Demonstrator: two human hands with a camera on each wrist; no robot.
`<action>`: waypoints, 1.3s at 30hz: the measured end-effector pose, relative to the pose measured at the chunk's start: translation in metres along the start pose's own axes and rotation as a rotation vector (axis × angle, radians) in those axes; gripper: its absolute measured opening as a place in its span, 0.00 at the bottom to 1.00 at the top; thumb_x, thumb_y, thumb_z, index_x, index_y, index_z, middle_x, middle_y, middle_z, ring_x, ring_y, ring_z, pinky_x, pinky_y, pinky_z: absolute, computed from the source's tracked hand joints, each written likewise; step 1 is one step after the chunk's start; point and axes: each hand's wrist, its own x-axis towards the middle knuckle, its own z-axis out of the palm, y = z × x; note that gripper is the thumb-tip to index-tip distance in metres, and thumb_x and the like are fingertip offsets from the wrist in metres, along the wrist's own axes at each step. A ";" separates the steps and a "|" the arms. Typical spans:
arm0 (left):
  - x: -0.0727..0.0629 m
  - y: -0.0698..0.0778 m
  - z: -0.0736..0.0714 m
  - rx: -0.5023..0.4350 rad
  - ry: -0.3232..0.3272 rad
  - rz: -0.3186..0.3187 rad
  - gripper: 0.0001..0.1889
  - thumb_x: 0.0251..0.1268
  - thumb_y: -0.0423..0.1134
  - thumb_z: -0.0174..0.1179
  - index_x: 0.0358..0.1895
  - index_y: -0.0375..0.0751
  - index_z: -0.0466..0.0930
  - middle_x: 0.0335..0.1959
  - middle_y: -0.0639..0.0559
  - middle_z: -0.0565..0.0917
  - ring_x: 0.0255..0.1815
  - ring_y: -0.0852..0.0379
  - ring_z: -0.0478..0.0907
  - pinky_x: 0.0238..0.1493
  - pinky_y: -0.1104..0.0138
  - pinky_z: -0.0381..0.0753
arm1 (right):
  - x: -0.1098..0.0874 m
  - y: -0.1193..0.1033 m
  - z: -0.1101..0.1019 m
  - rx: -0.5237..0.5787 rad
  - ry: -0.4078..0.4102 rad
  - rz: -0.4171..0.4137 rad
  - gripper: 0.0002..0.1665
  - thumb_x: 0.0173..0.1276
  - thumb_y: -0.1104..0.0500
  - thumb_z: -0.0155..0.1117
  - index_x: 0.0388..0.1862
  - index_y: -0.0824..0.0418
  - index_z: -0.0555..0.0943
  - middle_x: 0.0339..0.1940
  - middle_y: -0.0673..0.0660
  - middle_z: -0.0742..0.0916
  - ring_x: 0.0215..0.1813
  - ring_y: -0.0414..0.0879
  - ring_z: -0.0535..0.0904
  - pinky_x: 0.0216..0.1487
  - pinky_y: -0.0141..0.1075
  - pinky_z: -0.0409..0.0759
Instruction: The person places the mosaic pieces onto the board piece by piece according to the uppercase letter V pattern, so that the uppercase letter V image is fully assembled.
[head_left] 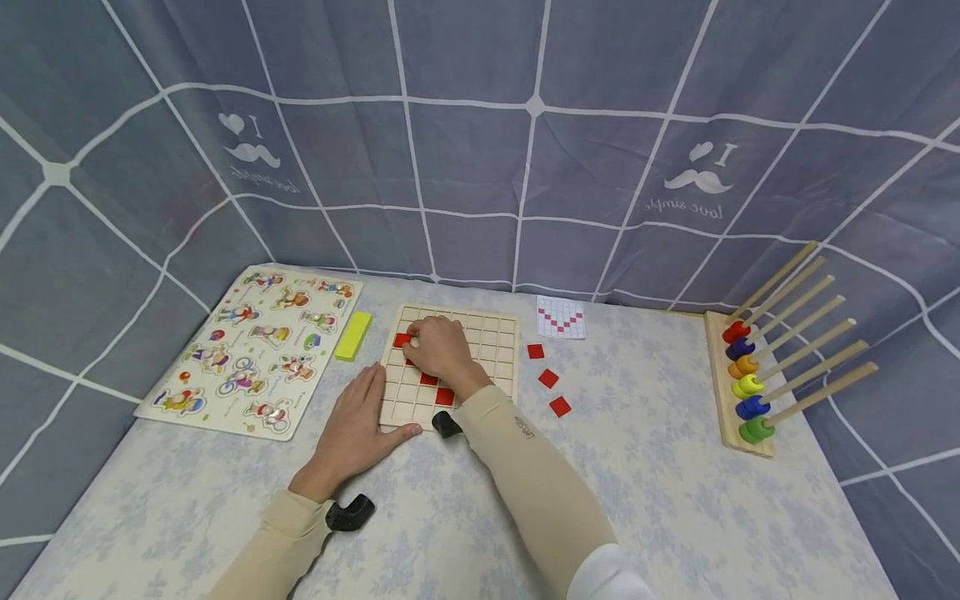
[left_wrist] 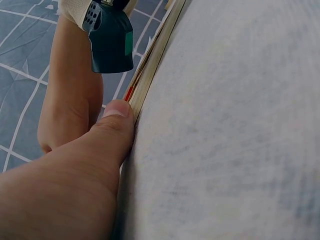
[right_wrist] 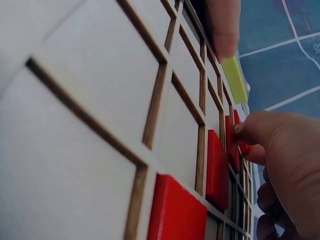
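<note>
Backdrop: grey-blue curtain (head_left: 480,150) with a white grid and moustache prints, hung around the back and both sides.

Counter (head_left: 645,492): covered in a pale cloth with a faint blue floral print; it carries everything listed below.

Picture puzzle board (head_left: 251,350): flat at the far left of the counter, showing small cartoon figures.

Rod rack (head_left: 750,375): wooden, at the right edge, six slanted rods, each with one bead at its base: red, dark blue, orange, yellow, blue, green.

Grid board (head_left: 491,350): pale wood, square cells, lying at the middle of the counter. Red tiles sit in cells at its near left part, running diagonally beneath the right hand.

Left hand (head_left: 360,429): flat on the counter at the board's near left corner, fingers straight, thumb (left_wrist: 117,125) pressed against the board's edge. It holds nothing.

Right hand (head_left: 438,350): over the board's left half, fingers curled, fingertips pinching a red tile (right_wrist: 240,142) at a cell in the wrist view.

Yellow-green block (head_left: 353,335): long and flat, between the puzzle board and the grid board.

Pattern card (head_left: 561,317): white, with a red-square design, just beyond the board's far right corner.

Loose red tiles (head_left: 548,378): three, on the cloth right of the board, apart from each other.
</note>
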 end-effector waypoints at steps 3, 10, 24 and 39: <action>0.000 0.000 0.000 -0.001 0.001 -0.001 0.60 0.58 0.65 0.69 0.80 0.26 0.49 0.81 0.31 0.55 0.83 0.34 0.52 0.80 0.41 0.55 | 0.000 -0.002 -0.001 -0.002 -0.004 0.008 0.19 0.74 0.49 0.61 0.60 0.49 0.86 0.59 0.47 0.89 0.62 0.48 0.82 0.70 0.49 0.74; -0.002 0.001 0.000 -0.004 0.023 0.011 0.60 0.58 0.65 0.69 0.79 0.25 0.50 0.81 0.30 0.56 0.82 0.32 0.53 0.80 0.40 0.56 | -0.001 -0.006 -0.003 -0.002 0.004 0.010 0.18 0.74 0.50 0.63 0.59 0.49 0.87 0.56 0.47 0.90 0.62 0.48 0.83 0.70 0.50 0.74; -0.001 0.002 0.000 0.003 0.026 0.005 0.59 0.59 0.64 0.69 0.79 0.25 0.51 0.81 0.30 0.56 0.82 0.32 0.54 0.79 0.40 0.57 | -0.004 0.005 -0.003 0.245 0.004 0.047 0.21 0.74 0.48 0.65 0.61 0.52 0.86 0.44 0.48 0.92 0.45 0.41 0.85 0.58 0.38 0.82; -0.001 0.000 0.002 -0.011 0.030 0.002 0.60 0.58 0.65 0.69 0.80 0.26 0.50 0.81 0.29 0.56 0.81 0.31 0.53 0.78 0.38 0.57 | -0.113 0.140 -0.046 0.479 0.201 0.085 0.21 0.67 0.53 0.73 0.57 0.58 0.87 0.23 0.49 0.72 0.31 0.43 0.68 0.41 0.36 0.71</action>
